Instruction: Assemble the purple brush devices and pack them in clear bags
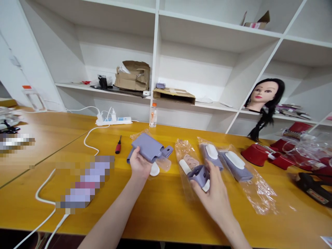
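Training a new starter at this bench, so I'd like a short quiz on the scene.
1. True or false: the screwdriver has a red handle.
2. What stands just right of the power strip: a bottle or a mug?
3. What colour are the item in the left hand and the piece in the right hand?

Key: 1 true; 2 bottle; 3 lavender.
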Motion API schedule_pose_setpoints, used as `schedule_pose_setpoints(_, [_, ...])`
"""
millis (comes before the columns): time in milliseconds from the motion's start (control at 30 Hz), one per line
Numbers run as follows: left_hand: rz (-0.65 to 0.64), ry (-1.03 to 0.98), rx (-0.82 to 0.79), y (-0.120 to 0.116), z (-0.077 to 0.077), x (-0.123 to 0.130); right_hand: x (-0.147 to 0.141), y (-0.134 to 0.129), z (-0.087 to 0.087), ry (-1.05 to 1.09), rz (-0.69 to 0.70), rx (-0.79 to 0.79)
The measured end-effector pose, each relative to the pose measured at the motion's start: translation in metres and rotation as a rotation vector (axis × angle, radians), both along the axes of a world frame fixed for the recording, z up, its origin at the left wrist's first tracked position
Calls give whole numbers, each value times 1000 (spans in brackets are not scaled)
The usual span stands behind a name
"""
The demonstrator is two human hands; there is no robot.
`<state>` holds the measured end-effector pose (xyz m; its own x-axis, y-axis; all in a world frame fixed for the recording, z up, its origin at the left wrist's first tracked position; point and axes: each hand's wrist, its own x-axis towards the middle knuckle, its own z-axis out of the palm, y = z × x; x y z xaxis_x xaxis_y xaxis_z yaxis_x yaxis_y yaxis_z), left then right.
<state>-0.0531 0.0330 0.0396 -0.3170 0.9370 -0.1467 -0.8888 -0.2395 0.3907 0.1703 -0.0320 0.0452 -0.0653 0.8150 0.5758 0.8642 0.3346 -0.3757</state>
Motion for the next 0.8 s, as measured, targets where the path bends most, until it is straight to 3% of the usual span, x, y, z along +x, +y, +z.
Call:
schedule_pose_setpoints(100, [7, -19, -10, 1, -1, -7, -8, 8, -7, 62, 183, 71])
schedule_pose_setpoints(200, [10, -16, -4, 3, -1, -9, -13, 14, -13, 82, 258, 143])
schedule_pose_setpoints(367, [2, 3, 15, 2, 1, -4, -14, 14, -17, 39, 278, 181])
schedule_pose_setpoints(533, [-29, 45, 37, -1, -3, 11, -23, 18, -18, 27, 301, 102])
schedule_pose_setpoints(800, [-207, 106, 87, -12, -3, 30, -46, 28, -20, 76, 325, -12])
